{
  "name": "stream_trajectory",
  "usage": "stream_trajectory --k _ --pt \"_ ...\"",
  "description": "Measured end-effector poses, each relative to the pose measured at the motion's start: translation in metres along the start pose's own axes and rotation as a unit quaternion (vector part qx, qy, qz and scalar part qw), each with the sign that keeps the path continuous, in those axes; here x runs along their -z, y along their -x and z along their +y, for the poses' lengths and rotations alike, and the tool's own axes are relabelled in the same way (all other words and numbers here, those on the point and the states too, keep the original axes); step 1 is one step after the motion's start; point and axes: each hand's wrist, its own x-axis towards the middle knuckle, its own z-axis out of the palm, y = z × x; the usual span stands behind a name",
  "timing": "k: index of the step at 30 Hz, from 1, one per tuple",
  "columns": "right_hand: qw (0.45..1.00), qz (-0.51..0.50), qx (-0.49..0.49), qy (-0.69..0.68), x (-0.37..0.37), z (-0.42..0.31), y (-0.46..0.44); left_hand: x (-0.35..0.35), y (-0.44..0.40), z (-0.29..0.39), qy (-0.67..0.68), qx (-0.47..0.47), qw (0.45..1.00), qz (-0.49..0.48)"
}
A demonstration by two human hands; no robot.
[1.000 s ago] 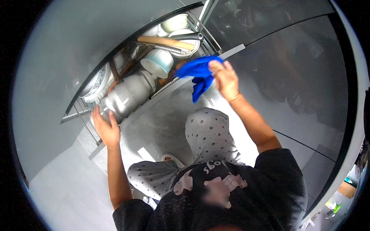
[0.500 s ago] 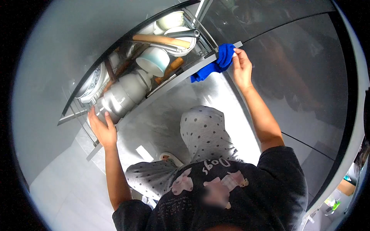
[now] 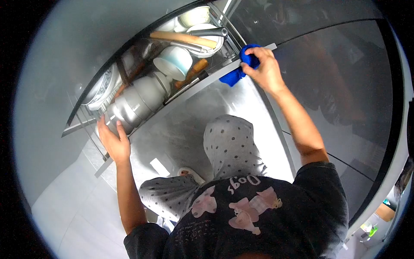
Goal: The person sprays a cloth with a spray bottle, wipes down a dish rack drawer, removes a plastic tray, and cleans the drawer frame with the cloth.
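A blue cloth [image 3: 233, 77] is folded over the drawer's front rail [image 3: 210, 81] near its right end. My right hand [image 3: 266, 71] pinches it there, thumb and fingers closed over the rail. At the other end of the drawer, my left hand [image 3: 114, 141] has its fingers and thumb apart. It is up against the near end of a row of nested grey bowls [image 3: 140, 100] lying on their side; whether it presses on them or on the rail, I cannot tell. A white and pale-blue bowl [image 3: 173, 63] lies tilted beside the row.
The pulled-out drawer also holds a wooden-handled utensil [image 3: 183, 39], a black handle [image 3: 208, 32], a cream bowl [image 3: 195, 16] and patterned plates [image 3: 101, 91]. Dark glossy cabinet fronts [image 3: 336, 86] stand to the right. My knee [image 3: 228, 138] is below the rail.
My right hand has moved slightly up and left, from the cloth's right edge to a grip over the cloth and rail. The cloth is bunched tighter; my left hand stays nearly in place.
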Motion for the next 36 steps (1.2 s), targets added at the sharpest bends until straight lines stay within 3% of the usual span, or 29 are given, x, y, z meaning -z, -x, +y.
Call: stream_trajectory --k 3,5,7,10,13,14,18,21,23,27,32,35,36 --pt "0.993 -0.085 -0.055 -0.062 0.008 0.0 -0.006 0.002 0.0 0.002 0.0 0.0 1.0 -0.004" --pt "0.994 -0.095 -0.036 0.034 0.003 -0.01 -0.008 0.001 0.0 0.001 0.0 0.0 1.0 -0.002" --pt "0.994 -0.101 -0.049 -0.011 0.005 0.001 -0.016 0.001 -0.001 0.001 0.0 0.001 1.0 0.002" --pt "0.969 -0.232 -0.08 0.023 0.009 0.004 -0.03 0.002 0.0 0.001 -0.005 0.0 1.0 -0.004" --pt "0.955 -0.271 -0.102 0.064 0.012 -0.009 -0.041 0.003 0.0 0.003 0.001 0.008 1.0 -0.003" --pt "0.947 -0.296 -0.125 0.015 0.013 0.002 -0.044 0.002 0.0 0.002 -0.002 0.007 1.0 -0.003" --pt "0.94 -0.32 -0.12 0.008 0.013 0.003 -0.049 0.003 -0.001 0.004 -0.007 0.007 1.0 -0.004" --pt "0.948 -0.287 -0.104 0.089 0.015 -0.006 -0.049 0.002 -0.001 0.003 -0.007 0.012 1.0 -0.002" --pt "0.908 -0.374 -0.166 -0.085 0.015 0.01 -0.06 0.003 -0.001 0.004 -0.006 0.011 1.0 -0.004" --pt "0.94 -0.317 -0.101 0.079 0.019 -0.016 -0.055 0.002 -0.001 0.002 -0.005 0.006 1.0 0.002" --pt "0.93 -0.345 -0.127 -0.013 0.013 0.006 -0.057 0.004 -0.002 0.004 -0.005 0.002 1.0 0.001" --pt "0.942 -0.319 -0.103 -0.027 0.014 0.001 -0.048 0.004 -0.001 0.005 -0.002 0.005 1.0 0.001" --pt "0.956 -0.283 -0.051 -0.061 0.018 0.007 -0.044 0.005 -0.002 0.005 -0.002 0.01 1.0 -0.001"
